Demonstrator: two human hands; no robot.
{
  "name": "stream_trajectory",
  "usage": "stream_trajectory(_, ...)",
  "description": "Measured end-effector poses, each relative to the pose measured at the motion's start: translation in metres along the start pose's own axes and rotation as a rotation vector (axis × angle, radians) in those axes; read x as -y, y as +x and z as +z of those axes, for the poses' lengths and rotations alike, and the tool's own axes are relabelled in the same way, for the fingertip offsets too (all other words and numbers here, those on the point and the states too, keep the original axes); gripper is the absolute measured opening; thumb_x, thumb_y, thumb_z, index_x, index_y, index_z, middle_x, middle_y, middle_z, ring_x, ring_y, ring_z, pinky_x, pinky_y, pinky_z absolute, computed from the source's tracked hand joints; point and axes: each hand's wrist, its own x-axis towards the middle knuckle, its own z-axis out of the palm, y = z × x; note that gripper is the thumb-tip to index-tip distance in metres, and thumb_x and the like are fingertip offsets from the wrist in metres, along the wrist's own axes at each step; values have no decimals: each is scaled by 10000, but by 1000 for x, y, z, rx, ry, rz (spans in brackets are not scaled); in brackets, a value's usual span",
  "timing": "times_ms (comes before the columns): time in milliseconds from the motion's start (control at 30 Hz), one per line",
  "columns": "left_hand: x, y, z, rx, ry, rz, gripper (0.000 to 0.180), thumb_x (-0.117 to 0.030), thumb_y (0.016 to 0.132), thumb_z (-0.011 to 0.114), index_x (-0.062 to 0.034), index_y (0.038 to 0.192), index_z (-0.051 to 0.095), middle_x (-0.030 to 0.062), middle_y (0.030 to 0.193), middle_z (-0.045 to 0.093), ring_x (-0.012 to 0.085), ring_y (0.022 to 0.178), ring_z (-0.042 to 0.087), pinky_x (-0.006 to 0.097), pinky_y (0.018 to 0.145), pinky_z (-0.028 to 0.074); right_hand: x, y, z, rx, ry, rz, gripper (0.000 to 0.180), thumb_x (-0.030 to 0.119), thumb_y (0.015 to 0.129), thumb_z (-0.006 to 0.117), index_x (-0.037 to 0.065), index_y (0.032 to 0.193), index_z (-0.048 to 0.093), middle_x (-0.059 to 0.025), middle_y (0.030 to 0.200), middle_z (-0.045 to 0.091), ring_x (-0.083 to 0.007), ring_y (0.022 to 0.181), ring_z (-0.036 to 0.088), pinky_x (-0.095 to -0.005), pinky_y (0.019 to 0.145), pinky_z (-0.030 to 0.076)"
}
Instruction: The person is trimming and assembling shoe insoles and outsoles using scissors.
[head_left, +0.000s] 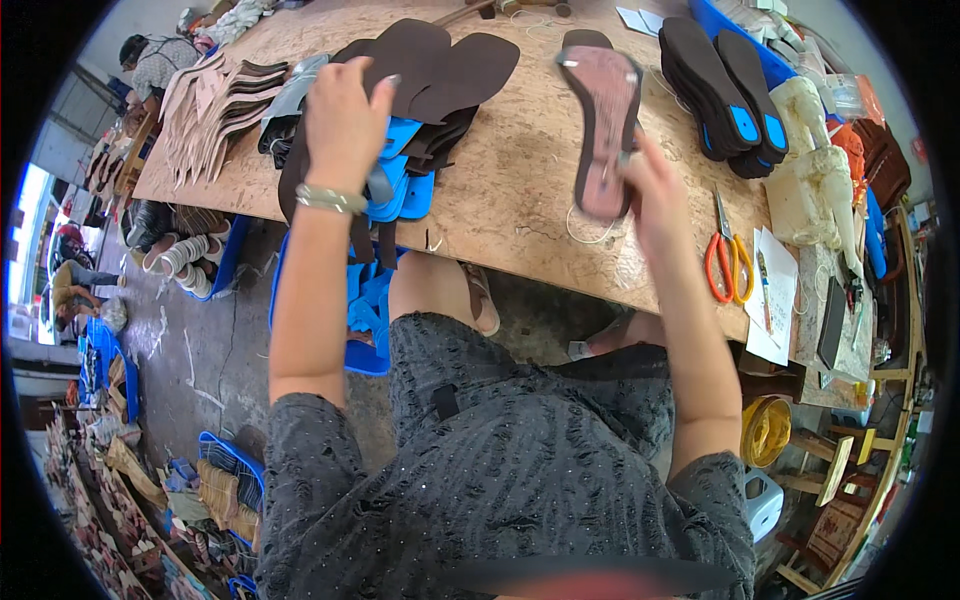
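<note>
My right hand holds a shoe sole upright over the wooden table; the sole has a pinkish face and a dark brown rim. My left hand, with a bracelet at the wrist, rests on a heap of dark brown insoles and blue insole pieces at the table's left part. Its fingers curl over the top of that heap; whether they grip a piece is hidden.
Orange-handled scissors lie at the table's right edge beside paper sheets. A row of black soles with blue heels sits at the back right. Tan cut pieces are stacked far left. A blue crate stands under the table.
</note>
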Motion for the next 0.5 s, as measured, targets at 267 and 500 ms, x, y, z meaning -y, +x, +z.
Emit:
stream_trajectory(267, 20, 24, 16, 346, 194, -170, 603, -431, 769, 704, 8, 1157, 559, 227, 1080, 614, 358, 1025, 591, 427, 873, 477, -47, 150, -50, -253, -1849, -442, 232, 199, 831, 542, 82, 1024, 594, -134, 829, 673, -326, 759, 659, -479, 699, 497)
stream_trajectory(500, 38, 35, 14, 467, -136, -269, 510, -349, 742, 736, 42, 1052, 631, 240, 957, 660, 329, 898, 649, 399, 800, 502, -89, 144, -72, -162, -1514, -780, 340, 227, 854, 559, 94, 1167, 575, -116, 1244, 545, -363, 1080, 544, -476, 894, 446)
